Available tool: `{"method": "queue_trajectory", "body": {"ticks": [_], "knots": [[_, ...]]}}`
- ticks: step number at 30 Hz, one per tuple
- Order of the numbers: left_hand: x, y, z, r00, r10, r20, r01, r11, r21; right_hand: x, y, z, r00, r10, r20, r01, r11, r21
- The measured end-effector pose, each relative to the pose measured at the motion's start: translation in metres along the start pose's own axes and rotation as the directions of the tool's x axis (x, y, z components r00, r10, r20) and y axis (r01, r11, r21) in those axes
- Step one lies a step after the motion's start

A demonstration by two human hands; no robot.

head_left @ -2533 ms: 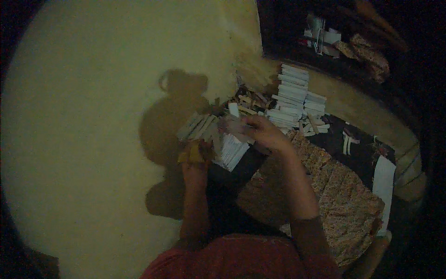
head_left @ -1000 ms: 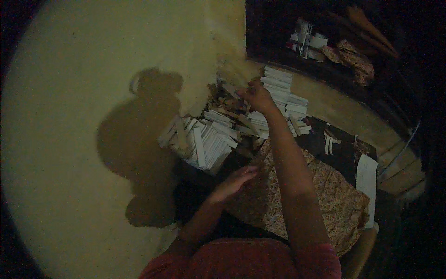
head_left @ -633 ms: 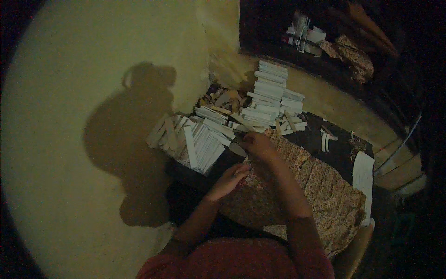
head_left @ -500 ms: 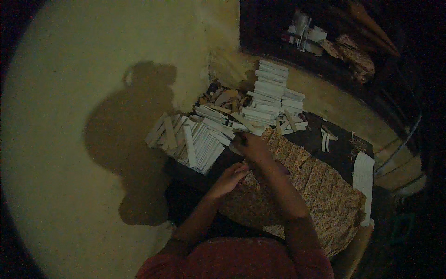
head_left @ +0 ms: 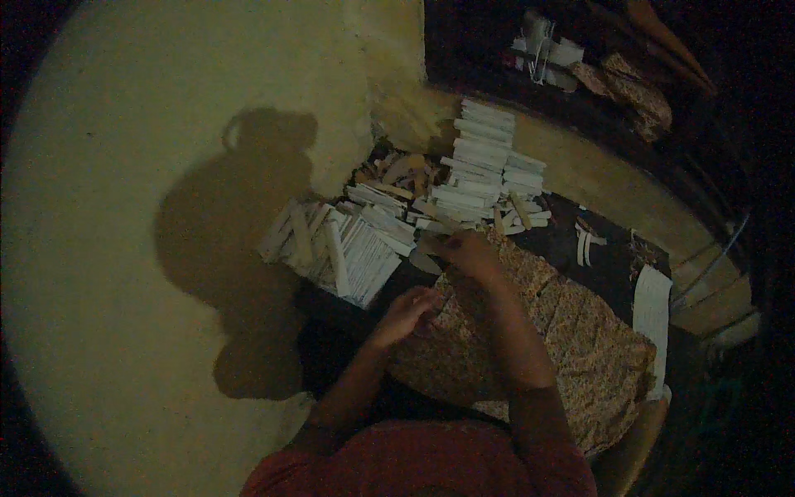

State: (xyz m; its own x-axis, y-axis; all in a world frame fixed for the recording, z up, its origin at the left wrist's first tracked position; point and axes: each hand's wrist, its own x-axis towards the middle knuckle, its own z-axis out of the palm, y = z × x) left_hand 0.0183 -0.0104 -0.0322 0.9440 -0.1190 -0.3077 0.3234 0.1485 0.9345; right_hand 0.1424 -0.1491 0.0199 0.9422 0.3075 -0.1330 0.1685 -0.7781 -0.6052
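Observation:
In dim light, my left hand (head_left: 407, 315) is at the left edge of a brown patterned, creased sheet (head_left: 571, 340). Its fingers look loosely curled and apart, with nothing visible in them. Farther off and to the right, my right hand (head_left: 470, 255) is over the sheet's far left corner, its fingers bent together. A small greyish rounded piece (head_left: 425, 258) shows just beside those fingertips; whether they grip it is too dark to tell. Left of the hands lies a spread pile of white strips (head_left: 364, 261), with a few loose pale strips across it.
Beyond the hands stands a tall stack of white strip bundles (head_left: 480, 157). Brown curled scraps (head_left: 402, 170) lie beside it. White strips (head_left: 588, 244) and a white sheet (head_left: 651, 315) are at the right. A plain wall (head_left: 108, 207) borders the left side.
My right hand has moved slightly right, away from my left hand, and uncovered more of the greyish piece. The left fingers have loosened a little and drawn off to the left.

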Motion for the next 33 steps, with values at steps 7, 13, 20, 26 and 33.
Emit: {"method": "queue_trajectory", "body": {"ticks": [7, 13, 20, 26, 33], "knots": [[0.008, -0.024, -0.014, 0.994, 0.107, 0.005, -0.107, 0.994, -0.003, -0.021, -0.019, -0.015, 0.957, -0.211, 0.198, 0.189, 0.974, 0.125], [0.007, -0.022, -0.008, 0.994, 0.104, 0.037, -0.101, 0.992, -0.08, -0.016, 0.007, 0.034, 0.934, -0.356, -0.037, 0.353, 0.933, -0.067], [0.006, -0.02, -0.008, 0.998, 0.057, 0.018, -0.055, 0.995, -0.085, -0.017, -0.004, 0.03, 0.937, -0.349, -0.011, 0.349, 0.936, 0.05], [0.008, -0.026, -0.012, 0.989, 0.146, -0.008, -0.145, 0.987, 0.071, -0.008, -0.031, -0.021, 0.936, -0.226, 0.27, 0.268, 0.954, -0.132], [0.0, -0.007, -0.002, 0.999, 0.047, -0.024, -0.045, 0.996, 0.077, 0.047, -0.046, -0.052, 0.867, -0.414, -0.278, 0.456, 0.883, 0.107]]}}
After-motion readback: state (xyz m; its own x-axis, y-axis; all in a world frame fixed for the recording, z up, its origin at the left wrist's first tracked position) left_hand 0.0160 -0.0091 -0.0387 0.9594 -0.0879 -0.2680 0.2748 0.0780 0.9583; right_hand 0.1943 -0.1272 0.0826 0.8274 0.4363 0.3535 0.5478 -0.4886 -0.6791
